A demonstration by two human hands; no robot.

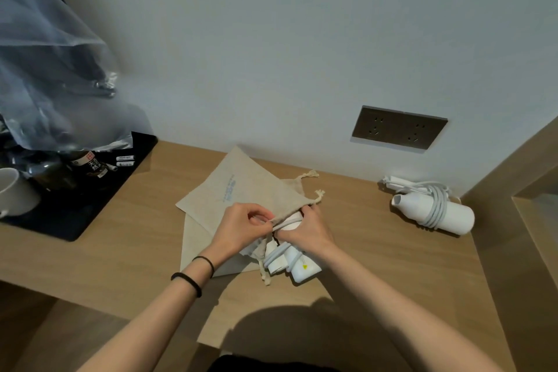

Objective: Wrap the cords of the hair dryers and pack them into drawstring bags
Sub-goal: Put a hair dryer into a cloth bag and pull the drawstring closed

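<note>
1. The left hand (244, 226) pinches the upper edge of the mouth of the drawstring bag (241, 190) between thumb and fingers. I judge this is to keep the mouth lifted and wide.
2. The right hand (305, 229) is curled over the hair dryer (299, 263), with its fingers at the bag's mouth. It seems to guide the dryer inside.
3. The hair dryer lies at the near edge of the bench (120, 235), one end under the cloth and the other end outside. Its cord (279, 252) is wound around the body, so it cannot catch on the mouth.
4. A second bag (196, 248) lies flat under the first, probably for the second hair dryer (434, 214). This one waits well apart at the right, near the wall, with its cord already wound.
5. Writing: the drawstring bag has a small blue print – too small to read. The dryer in hand has a small yellow sticker, and I cannot read it.
6. On the black tray (90, 205) at the left stands a bottle (90, 164) – its label has characters, not legible here.
</note>
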